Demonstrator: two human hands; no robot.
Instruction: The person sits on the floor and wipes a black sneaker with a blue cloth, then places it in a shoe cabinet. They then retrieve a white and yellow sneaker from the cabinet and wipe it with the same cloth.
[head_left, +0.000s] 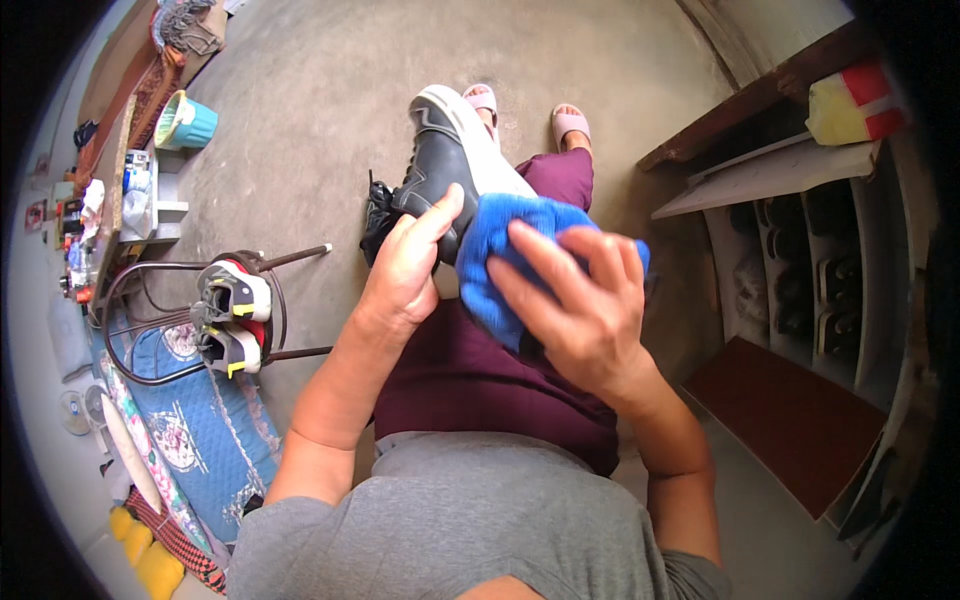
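In my left hand (412, 262) is a black lace-up shoe (439, 161) with a thick white sole, its toe pointing away from me and the sole turned to the right. My right hand (581, 300) presses a bunched blue cloth (487, 247) against the heel end of the shoe, which the cloth partly hides. Just left of the held shoe, low behind it, is another black item with laces (379, 214), mostly covered; it looks like a second shoe.
Grey sneakers (236, 292) rest on a metal-framed stool (120, 349) at the left. Beyond it stand a turquoise bin (196, 126) and a cluttered table (112, 187). A blue quilted cover (202, 427) lies lower left. At the right is an open cabinet (780, 169) holding shoes.
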